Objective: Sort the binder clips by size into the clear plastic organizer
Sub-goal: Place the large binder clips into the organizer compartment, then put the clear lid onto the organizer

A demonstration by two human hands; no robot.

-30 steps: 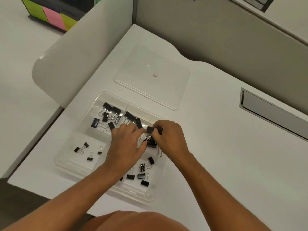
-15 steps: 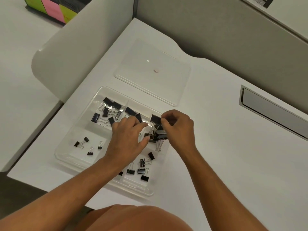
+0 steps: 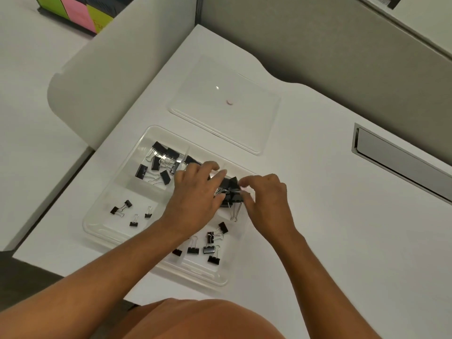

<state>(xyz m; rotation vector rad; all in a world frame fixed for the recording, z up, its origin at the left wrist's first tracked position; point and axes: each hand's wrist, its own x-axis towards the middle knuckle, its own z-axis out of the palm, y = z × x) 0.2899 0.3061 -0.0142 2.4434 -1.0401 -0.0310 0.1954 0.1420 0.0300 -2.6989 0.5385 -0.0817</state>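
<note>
While both hands worked the tangled large binder clips (image 3: 230,192) in the far-right compartment of the clear organizer (image 3: 97,226), the left hand (image 3: 195,196) pressed on the cluster with loosely curved fingers and the right hand (image 3: 264,199) pinched one clip. The wire handles appeared interlocked; a sharp pull could probably drag neighbours over the low divider into the medium clips (image 3: 208,245) nearer the person. The lid (image 3: 244,123) lay beyond; open desk (image 3: 330,228) lay to the right.
</note>
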